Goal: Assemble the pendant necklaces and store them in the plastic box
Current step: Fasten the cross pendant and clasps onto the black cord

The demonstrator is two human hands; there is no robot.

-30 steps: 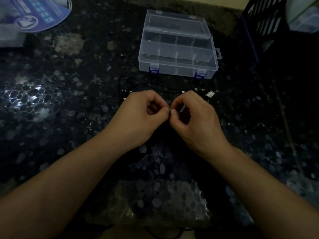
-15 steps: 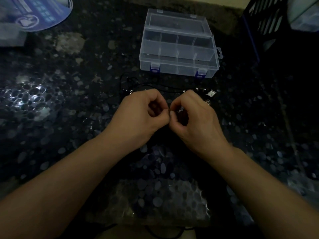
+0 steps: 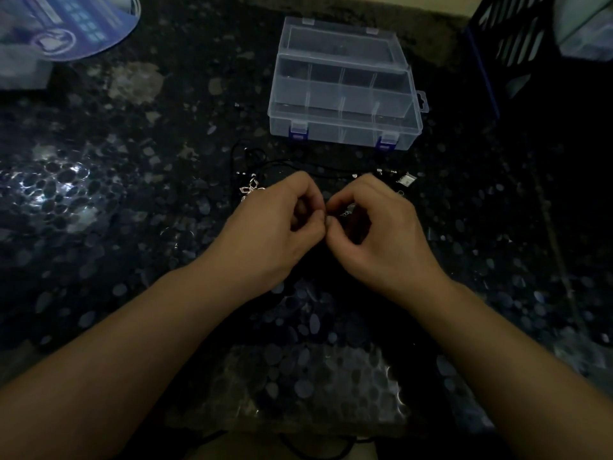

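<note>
Centrally, above the dark speckled stone tabletop (image 3: 99, 200), the left hand (image 3: 272, 234) and the right hand (image 3: 374, 234) are being held knuckle to knuckle, with fingers curled and fingertips touching. A small silvery metal piece (image 3: 346, 211) is being pinched in the right hand's curled fingers; what it is cannot be told in the dim light. The left hand's thumb and forefinger are being pressed together at the meeting point, but what is being gripped between them is hidden.

Just beyond the hands, a black cord (image 3: 318, 169) is lying across the tabletop, looped at its left end and running rightward to small metal end fittings (image 3: 386, 174). A silver star-shaped pendant (image 3: 251, 190) is lying beside the left hand's knuckles, partly hidden by them. A small pale tag-like piece (image 3: 407, 180) is lying past the right hand, next to the fittings.

Further back, toward the tabletop's far edge, the clear plastic box (image 3: 345, 127) is standing with its lid raised; its divided compartments and blue latches are being shown toward the camera. No necklace is seen inside it.

At the far left corner, a blue printed sheet (image 3: 76, 31) is lying. At the far right edge, a dark blue slotted crate (image 3: 510, 44) is standing.
</note>
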